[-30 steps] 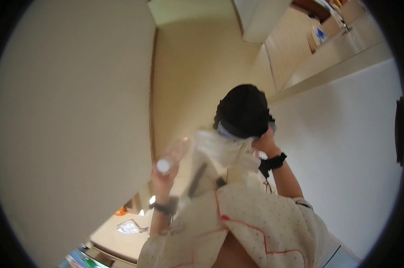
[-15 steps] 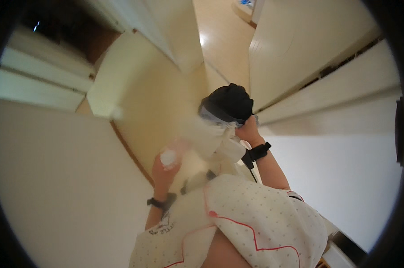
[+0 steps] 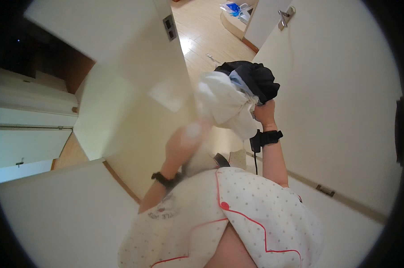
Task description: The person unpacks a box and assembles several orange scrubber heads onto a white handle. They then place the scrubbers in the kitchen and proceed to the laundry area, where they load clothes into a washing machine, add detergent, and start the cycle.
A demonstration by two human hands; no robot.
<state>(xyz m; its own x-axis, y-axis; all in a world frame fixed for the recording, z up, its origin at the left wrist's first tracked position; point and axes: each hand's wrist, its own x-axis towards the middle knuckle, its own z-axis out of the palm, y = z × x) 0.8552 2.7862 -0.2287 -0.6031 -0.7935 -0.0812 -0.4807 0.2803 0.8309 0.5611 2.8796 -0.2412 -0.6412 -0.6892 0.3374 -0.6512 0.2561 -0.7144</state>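
my hands are both up in front of me with a bundle of laundry between them. the right hand [image 3: 265,112] is closed on the bundle from below, gripping the clothes [image 3: 237,96] where the white cloth gathers under a black piece. the left hand [image 3: 184,143] is blurred; it sits lower and to the left, against the trailing white cloth, and i cannot tell whether its fingers are closed on it or only pressed to it.

the bundle rides above and between the hands, nearer the right one, with the black piece [image 3: 251,77] on top and loose white folds hanging toward the left hand.

as i judge it, the risk is the top piece sliding off: only one hand clearly has a grip, and the black piece just rests on the pile. the loose white tail could also slip free. the wall corner [image 3: 179,67] stands just beside the bundle on the left and the door [image 3: 327,89] near on the right, so a swing could brush either. the wood floor [image 3: 206,31] lies well below.
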